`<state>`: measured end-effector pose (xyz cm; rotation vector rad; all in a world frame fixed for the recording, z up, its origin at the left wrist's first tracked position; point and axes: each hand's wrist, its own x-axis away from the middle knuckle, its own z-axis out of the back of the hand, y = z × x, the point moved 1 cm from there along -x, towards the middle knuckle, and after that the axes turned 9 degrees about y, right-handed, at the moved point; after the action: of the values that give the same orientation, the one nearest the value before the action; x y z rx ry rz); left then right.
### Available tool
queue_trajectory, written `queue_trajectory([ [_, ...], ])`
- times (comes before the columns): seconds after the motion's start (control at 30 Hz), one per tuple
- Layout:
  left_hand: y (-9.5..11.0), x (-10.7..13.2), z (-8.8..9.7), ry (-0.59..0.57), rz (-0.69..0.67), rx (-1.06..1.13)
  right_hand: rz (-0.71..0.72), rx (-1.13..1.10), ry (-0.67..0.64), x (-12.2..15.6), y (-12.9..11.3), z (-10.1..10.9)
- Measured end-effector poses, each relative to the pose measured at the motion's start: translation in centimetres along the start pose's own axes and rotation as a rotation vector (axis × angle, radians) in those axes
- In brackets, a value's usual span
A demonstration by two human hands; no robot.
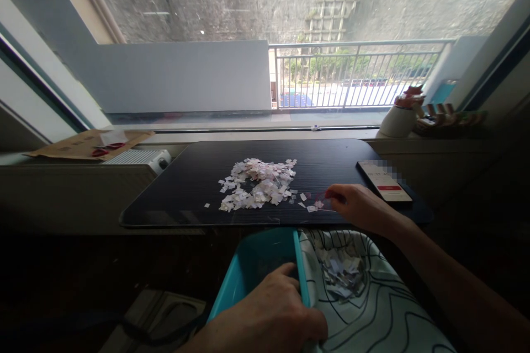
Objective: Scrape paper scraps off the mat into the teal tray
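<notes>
My left hand (275, 300) is closed over the right wall of a teal plastic bin (232, 273), thumb outside and fingers inside. My right hand (351, 203) is low over the right part of the dark table (182, 182), its fingers pinched together. A faint clear, reddish-edged thing shows at those fingertips, too blurred to name. Just left of it lie a few loose paper scraps (311, 208). A wide heap of small white paper pieces (265, 182) covers the table's middle. More paper strips (342, 270) rest in a fold of patterned cloth (397, 309) beside the bin.
A phone (385, 181) lies at the table's right side. On the sill stand a white pot (397, 121) and a dark holder (447, 121). At left, red-handled scissors (108, 149) lie on brown cardboard (70, 144), near a white radiator (136, 157).
</notes>
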<state>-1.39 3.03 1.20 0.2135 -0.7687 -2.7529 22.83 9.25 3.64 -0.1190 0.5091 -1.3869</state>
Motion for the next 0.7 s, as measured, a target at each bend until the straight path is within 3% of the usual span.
queue_trajectory([
  [0.23, 0.2, -0.2, 0.4, -0.013, 0.037, 0.014, -0.02, 0.018, 0.076, 0.1, 1.1, -0.1],
  [0.43, 0.1, -0.5, 2.1, 0.185, 0.126, 0.047, 0.032, -0.116, 0.011, 0.0, 1.3, -0.9],
  [0.57, -0.3, -0.7, 2.5, 0.22, 0.097, 0.076, 0.01, -0.166, 0.049, 0.0, 2.2, -1.5],
  [0.7, -0.9, -0.6, 2.5, 0.23, 0.072, 0.109, -0.007, -0.354, -0.096, 1.5, 3.4, -1.9],
])
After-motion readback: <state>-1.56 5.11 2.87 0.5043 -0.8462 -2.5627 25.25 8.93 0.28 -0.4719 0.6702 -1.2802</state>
